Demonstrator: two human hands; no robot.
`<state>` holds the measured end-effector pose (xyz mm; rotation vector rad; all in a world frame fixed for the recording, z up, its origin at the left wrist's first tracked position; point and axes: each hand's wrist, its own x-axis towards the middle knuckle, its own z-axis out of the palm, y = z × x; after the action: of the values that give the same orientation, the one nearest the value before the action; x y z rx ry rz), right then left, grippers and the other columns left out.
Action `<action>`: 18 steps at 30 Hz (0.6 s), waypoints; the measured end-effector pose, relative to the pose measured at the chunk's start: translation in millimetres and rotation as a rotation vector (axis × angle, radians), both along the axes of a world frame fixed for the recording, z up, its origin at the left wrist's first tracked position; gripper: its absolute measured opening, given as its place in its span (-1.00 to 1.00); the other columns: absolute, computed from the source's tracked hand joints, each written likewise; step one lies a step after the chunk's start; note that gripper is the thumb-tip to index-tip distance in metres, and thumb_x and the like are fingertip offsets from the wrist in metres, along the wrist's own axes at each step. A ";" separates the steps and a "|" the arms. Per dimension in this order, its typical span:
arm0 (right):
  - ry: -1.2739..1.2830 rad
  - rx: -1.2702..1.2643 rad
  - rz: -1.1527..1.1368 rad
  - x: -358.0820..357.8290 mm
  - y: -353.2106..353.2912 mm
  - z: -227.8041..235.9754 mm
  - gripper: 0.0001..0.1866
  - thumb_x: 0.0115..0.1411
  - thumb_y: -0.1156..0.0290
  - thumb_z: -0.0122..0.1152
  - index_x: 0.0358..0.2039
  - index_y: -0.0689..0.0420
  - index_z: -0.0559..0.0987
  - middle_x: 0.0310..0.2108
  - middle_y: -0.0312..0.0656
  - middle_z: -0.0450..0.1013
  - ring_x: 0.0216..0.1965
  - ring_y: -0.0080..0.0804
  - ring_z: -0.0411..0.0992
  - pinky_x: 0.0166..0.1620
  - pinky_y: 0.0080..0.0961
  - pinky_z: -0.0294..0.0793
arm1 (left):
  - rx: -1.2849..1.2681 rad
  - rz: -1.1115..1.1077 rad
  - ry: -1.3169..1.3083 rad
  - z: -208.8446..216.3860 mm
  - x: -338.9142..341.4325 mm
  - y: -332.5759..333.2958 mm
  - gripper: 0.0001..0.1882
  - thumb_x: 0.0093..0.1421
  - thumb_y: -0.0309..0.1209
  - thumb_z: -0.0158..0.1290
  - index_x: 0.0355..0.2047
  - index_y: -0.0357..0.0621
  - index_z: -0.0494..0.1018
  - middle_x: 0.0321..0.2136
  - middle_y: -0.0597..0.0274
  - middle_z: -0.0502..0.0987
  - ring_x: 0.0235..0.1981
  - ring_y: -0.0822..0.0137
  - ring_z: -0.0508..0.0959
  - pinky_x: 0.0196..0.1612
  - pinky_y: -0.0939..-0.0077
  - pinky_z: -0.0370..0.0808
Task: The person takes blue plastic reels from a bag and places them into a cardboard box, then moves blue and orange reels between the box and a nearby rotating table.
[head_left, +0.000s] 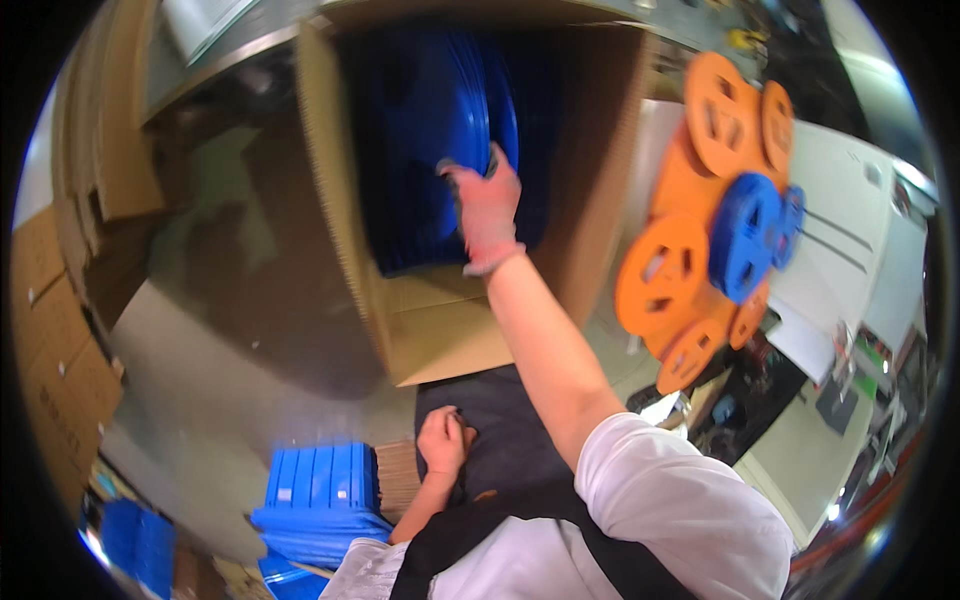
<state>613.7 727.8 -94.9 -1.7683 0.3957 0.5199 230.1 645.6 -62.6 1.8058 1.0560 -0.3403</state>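
The right hand (487,210), in a pink glove, reaches into a big brown box (338,190) and touches the blue plates (465,95) standing on edge inside, but I cannot tell if it has a tight grip. The left hand (445,441) is curled up like a fist by the person's lap. Farther out, blue bins (322,480) sit at the lower left, and orange wheels (662,270) are on the right.
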 end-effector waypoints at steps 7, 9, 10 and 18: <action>0.259 0.491 -0.333 -32.8 -189.3 150.8 -0.50 0.03 0.54 0.27 0.04 0.24 0.43 -0.17 -0.13 0.52 -0.16 -0.37 0.49 -0.04 -0.42 0.49 | -0.102 -0.111 0.006 6.6 26.5 14.8 -0.81 0.20 -0.43 -0.04 -0.26 -0.21 0.53 -0.36 0.00 0.58 -0.34 0.07 0.59 -0.21 0.32 0.51; 0.283 0.538 -0.462 -51.9 -252.0 183.9 -0.47 0.07 0.53 0.22 0.09 0.20 0.36 -0.14 -0.11 0.48 -0.16 -0.32 0.50 -0.05 -0.33 0.51 | -0.134 -0.156 0.033 -3.6 23.1 16.1 -0.83 0.22 -0.47 -0.05 -0.28 -0.25 0.52 -0.41 0.04 0.57 -0.39 0.18 0.58 -0.24 0.36 0.51; 0.275 0.630 -0.524 -67.0 -291.8 182.0 -0.50 0.10 0.54 0.18 0.08 0.20 0.36 -0.13 -0.10 0.46 -0.16 -0.30 0.49 -0.07 -0.25 0.53 | -0.149 -0.176 0.052 -7.5 23.1 15.9 -0.83 0.22 -0.48 -0.05 -0.29 -0.27 0.52 -0.43 0.06 0.57 -0.41 0.24 0.57 -0.26 0.37 0.51; 0.138 1.020 -0.681 -129.1 -471.6 115.4 -0.34 0.24 0.31 0.23 0.27 0.19 0.20 0.22 0.04 0.27 0.20 0.01 0.31 0.22 0.09 0.33 | -0.105 -0.347 0.076 -25.7 12.6 -12.1 -0.80 0.18 -0.43 -0.03 -0.25 -0.21 0.53 -0.35 -0.06 0.59 -0.32 0.02 0.60 -0.19 0.28 0.52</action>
<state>484.6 256.1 20.5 -0.5566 0.6457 0.2577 242.7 633.5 -88.3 1.8905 0.7566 -0.6658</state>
